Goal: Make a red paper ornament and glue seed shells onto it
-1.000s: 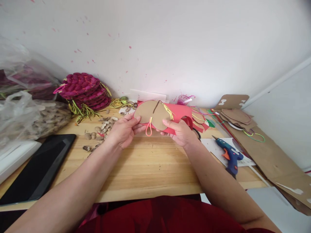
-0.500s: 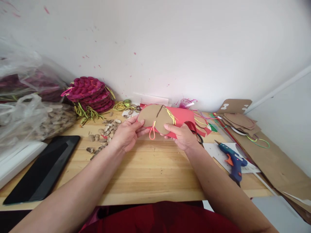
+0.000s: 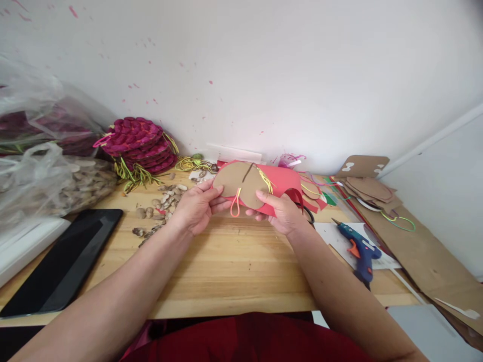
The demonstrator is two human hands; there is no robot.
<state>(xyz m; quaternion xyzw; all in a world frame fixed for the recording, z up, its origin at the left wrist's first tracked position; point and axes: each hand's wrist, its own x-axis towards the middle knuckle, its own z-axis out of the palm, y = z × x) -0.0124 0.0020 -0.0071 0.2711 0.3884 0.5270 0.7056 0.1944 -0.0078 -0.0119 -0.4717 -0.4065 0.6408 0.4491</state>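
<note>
A heart-like brown cardboard cutout [image 3: 230, 180] lies over a sheet of red paper [image 3: 283, 180], both raised between my hands. A pinkish-orange cord loop [image 3: 235, 205] hangs from its near edge, a dark strip crosses its middle, and yellow strands [image 3: 265, 179] stick out at the right. My left hand [image 3: 199, 206] pinches the left side, thumb on the cardboard and fingers beneath. With its thumb on top too, my right hand [image 3: 281, 208] grips the cardboard and the paper at the right. Black-handled scissors [image 3: 308, 215] show partly behind my right hand.
Peanut shells [image 3: 166, 203] are scattered to the left, near a stack of magenta braided pieces [image 3: 134, 138]. A black tablet [image 3: 68, 261] and plastic bags [image 3: 45, 176] are further left. On the right are a blue glue gun [image 3: 358, 246] and cardboard pieces [image 3: 370, 188].
My view has shifted slightly. Both hands keep almost the same hold on the cardboard and the red paper; my right thumb has moved very little.
</note>
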